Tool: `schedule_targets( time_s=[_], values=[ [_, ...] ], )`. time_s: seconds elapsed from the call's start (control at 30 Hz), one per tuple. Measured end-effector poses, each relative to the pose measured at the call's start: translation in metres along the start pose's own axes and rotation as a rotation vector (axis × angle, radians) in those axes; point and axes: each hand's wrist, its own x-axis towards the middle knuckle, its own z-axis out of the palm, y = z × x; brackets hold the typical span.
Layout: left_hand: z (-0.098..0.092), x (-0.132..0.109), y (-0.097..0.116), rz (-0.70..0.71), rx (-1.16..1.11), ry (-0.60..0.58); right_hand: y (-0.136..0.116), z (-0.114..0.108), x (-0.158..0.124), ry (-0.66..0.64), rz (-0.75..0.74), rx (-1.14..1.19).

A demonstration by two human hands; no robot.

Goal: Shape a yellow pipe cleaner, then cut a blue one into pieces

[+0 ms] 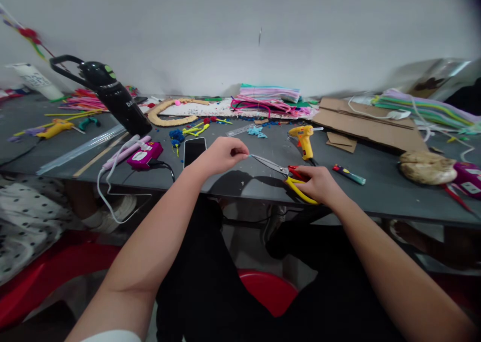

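Over the middle of the grey table (255,184), my left hand (230,154) is closed in a pinch on a tiny light blue piece (249,155), mostly hidden by the fingertips. My right hand (317,184) grips scissors (271,164) by their red and yellow handles. Their blades point left, and the tips are close to the blue piece. Behind the scissors lie several light blue bits (257,131). A phone (194,150) rests behind my left wrist.
A yellow glue gun (303,140) and a cutter (349,175) lie near my right hand. Cardboard (370,124) is at the back right. To the left are a black bottle (116,99) and a purple power block (145,155) with cables.
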Motion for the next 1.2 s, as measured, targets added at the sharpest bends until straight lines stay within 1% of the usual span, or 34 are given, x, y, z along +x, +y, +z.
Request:
schedule_targets(
  time_s=[0.1, 0.27, 0.47, 0.6, 0.83, 1.2],
  values=[
    [-0.0004, 0.0, -0.0003, 0.002, -0.002, 0.0, -0.0013, 0.0002, -0.0003, 0.022, -0.004, 0.002],
    [-0.0004, 0.0001, 0.0004, -0.009, 0.008, 0.007, -0.006, 0.0003, -0.003, 0.064, 0.047, 0.039],
    [-0.0008, -0.0001, 0.0012, -0.004, -0.003, 0.011, -0.0064, -0.0008, -0.0024, 0.025, 0.027, 0.037],
    [-0.0006, -0.0004, 0.0008, -0.004, -0.01, 0.008, -0.0076, -0.0024, -0.0021, 0.03, -0.001, 0.03],
    [-0.0005, -0.0008, -0.001, -0.001, 0.002, -0.005, -0.0068, -0.0015, -0.002, 0.018, 0.013, 0.016],
    [0.0007, -0.0014, -0.0038, 0.009, 0.004, -0.007, -0.0036, -0.001, -0.0019, 0.041, -0.017, 0.009]
  ],
)
